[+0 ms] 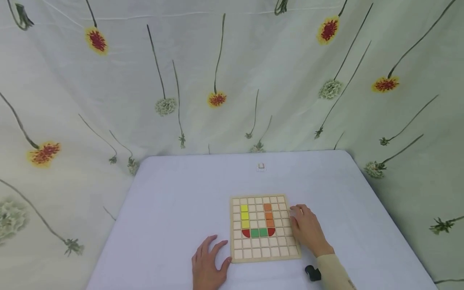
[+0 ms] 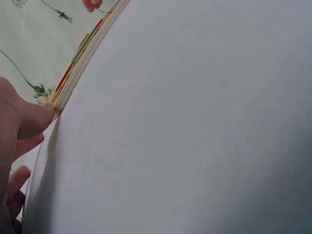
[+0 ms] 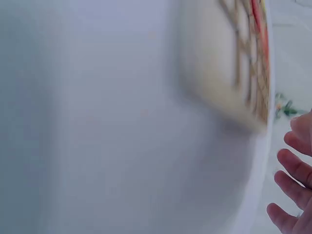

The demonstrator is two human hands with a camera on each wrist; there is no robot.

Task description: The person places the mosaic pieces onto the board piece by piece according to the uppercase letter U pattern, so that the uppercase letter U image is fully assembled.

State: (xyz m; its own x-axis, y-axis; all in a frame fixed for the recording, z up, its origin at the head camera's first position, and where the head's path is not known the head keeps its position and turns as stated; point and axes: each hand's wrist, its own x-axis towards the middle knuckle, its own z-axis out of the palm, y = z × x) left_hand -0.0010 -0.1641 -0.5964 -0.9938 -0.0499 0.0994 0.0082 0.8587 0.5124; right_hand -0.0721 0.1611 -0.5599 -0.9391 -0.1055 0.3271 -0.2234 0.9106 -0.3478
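Observation:
A square wooden grid board (image 1: 256, 253) lies flat on the table. Three yellow squares (image 1: 245, 215) form a column at its left, and three orange squares (image 1: 269, 215) stand in a column at its right. Two green squares (image 1: 259, 232) join them below, between two red rounded pieces (image 1: 246, 233). My left hand (image 1: 208, 264) is at the board's lower left corner; its thumb touches the edge and the other fingers spread over the cloth. At the right edge is my right hand (image 1: 308, 229), fingers loosely bent and, in the right wrist view, apart from one another.
Near the far edge of the white-covered table (image 1: 188, 193) lies a small card (image 1: 261, 167) with a tiny printed pattern. A black object (image 1: 313, 273) sits beside the right sleeve (image 1: 335, 270). A flower-printed cloth (image 1: 232, 60) hangs behind and around the table.

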